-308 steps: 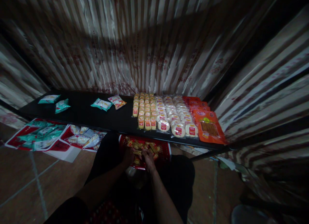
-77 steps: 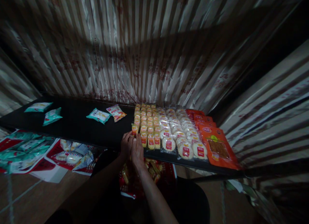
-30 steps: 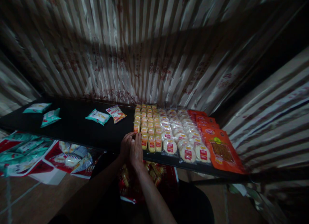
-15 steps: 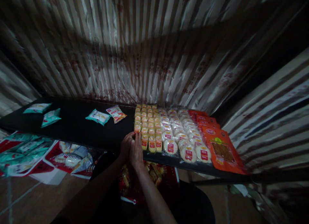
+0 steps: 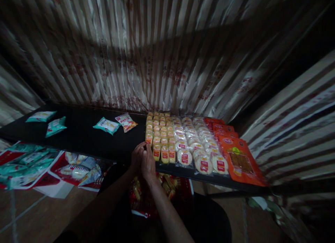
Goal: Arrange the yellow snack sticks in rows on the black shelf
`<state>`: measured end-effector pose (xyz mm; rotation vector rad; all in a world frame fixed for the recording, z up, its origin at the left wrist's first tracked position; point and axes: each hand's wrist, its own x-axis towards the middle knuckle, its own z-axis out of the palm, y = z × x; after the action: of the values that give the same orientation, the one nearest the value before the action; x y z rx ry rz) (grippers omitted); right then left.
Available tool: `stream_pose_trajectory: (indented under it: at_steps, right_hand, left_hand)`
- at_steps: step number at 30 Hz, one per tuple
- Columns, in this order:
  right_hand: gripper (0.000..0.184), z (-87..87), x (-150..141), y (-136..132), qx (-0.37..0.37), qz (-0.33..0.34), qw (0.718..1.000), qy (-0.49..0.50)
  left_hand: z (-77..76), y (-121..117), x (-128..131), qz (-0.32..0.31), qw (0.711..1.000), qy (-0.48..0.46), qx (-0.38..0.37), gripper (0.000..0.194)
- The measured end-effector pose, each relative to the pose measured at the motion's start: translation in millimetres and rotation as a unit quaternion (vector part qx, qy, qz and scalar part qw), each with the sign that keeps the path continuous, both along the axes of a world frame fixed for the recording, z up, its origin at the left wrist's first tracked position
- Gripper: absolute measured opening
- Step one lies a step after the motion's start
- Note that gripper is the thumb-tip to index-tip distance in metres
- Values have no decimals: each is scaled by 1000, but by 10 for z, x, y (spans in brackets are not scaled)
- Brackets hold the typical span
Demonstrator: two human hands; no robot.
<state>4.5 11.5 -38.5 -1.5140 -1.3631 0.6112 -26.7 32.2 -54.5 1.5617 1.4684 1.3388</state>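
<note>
My left hand (image 5: 137, 157) and my right hand (image 5: 148, 165) are side by side and touching at the front edge of the black table (image 5: 104, 149). Fingers of both are bent together, and what they hold, if anything, is hidden. Just beyond them is the leftmost row of small yellow packaged cakes (image 5: 156, 153), which my right fingertips nearly meet. Below my wrists, an opened red bag (image 5: 183, 197) shows gold-wrapped pieces (image 5: 167, 187) inside.
Right of the cakes lie rows of round white packaged crackers (image 5: 184, 157) and orange snack packets (image 5: 240, 161). Green packets (image 5: 107, 126) and a red-and-white packet (image 5: 126, 122) lie leftward. Open bags of snacks (image 5: 28, 162) stand below the table. Striped curtains (image 5: 146, 51) hang behind.
Both hands stay together at nearly the same spot by the yellow cakes. The view has shifted very slightly; the packets and rows have kept their places.
</note>
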Motion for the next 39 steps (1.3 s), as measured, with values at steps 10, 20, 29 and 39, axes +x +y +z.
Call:
stream_pose_trajectory:
  at_steps: [10,20,29,39]
  right_hand:
    - [59,-80,34,-32,-6,-23,1000,-20]
    - [46,31,17,-372,20,-13,1000,5]
    - [45,4,12,-776,30,0,999,38]
    - [50,-425,165,-1146,-40,20,999,-31]
  left_hand:
    - [138,70,-356,-26,1000,-4,-4,27]
    - [39,-285,-396,-9,999,40,-10,24]
    - [-179,-624,-453,-26,998,55,-16,18]
    - [-599,-988,-365,-82,989,47,-115,20]
